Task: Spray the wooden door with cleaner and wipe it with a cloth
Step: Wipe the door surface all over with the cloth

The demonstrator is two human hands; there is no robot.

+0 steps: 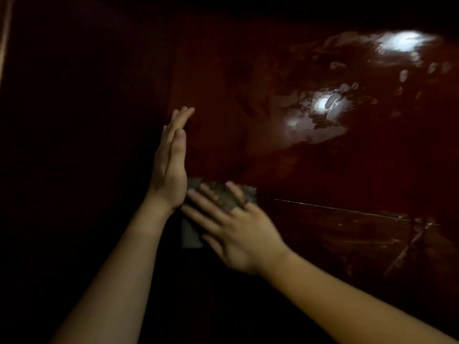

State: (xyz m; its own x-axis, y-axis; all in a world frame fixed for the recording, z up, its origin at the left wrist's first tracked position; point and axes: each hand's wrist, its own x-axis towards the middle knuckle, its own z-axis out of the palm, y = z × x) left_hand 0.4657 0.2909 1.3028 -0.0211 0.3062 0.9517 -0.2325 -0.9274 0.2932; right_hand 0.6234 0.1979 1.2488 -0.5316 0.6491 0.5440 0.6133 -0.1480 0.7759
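- Door (310, 170) of dark red glossy wood fills the view, with wet smears and 2 bright glares on its upper right part and a thin groove running to the right lower down.
- Right hand (236, 227) lies flat with fingers spread, pressing the cloth against the door just left of the groove.
- Left hand (171, 160) is released and holds nothing, fingers straight and pointing up, its heel just beside the cloth.
- Cloth (191, 234), grey, shows partly from under the right hand.
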